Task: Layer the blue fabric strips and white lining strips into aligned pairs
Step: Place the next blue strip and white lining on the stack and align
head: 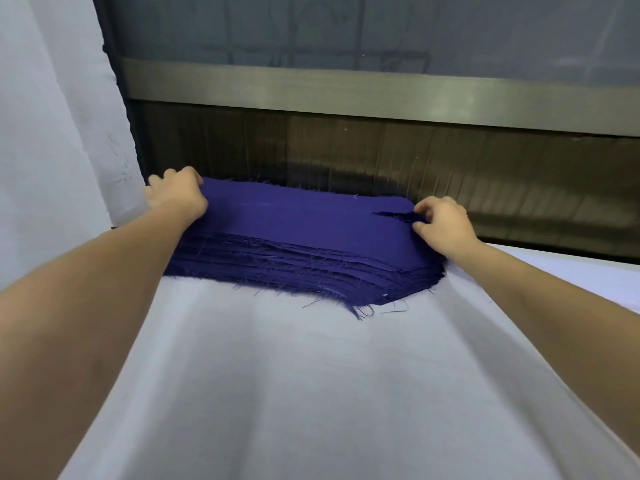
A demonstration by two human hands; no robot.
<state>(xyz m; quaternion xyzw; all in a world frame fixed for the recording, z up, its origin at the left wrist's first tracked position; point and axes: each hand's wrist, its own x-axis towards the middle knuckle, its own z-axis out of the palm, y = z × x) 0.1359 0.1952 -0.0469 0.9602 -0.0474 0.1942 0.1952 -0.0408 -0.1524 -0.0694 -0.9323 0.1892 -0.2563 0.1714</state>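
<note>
A pale curtain-like sheet [52, 133] hangs to the outside of the left hand [176, 194], reaching down past the wrist. The left hand is stretched out from a bare forearm. Its fingers are curled over the far left end of the blue fabric strips [304, 237] and hold that end, with the knuckles up and the fingertips hidden behind the edge.

The strips lie as one thick stack running from this hand straight across to the other. The top layer is smooth, and the near side shows many frayed edges with loose threads. The stack rests on a white cloth [311, 375], which spreads from the stack's near edge back between both forearms towards the person. Whether that cloth is lining cannot be told.

At the stack's right end, the right hand [441, 223] has bent fingers and its thumb pinching the end of the uppermost strip. Just inside its fingertips that layer is raised slightly, opening a dark slit above the layers below. The near right corner of the stack sits just below this wrist.

Beyond both hands stand a dark ribbed panel [381, 157] and, above it, a grey metal rail [346, 88].
</note>
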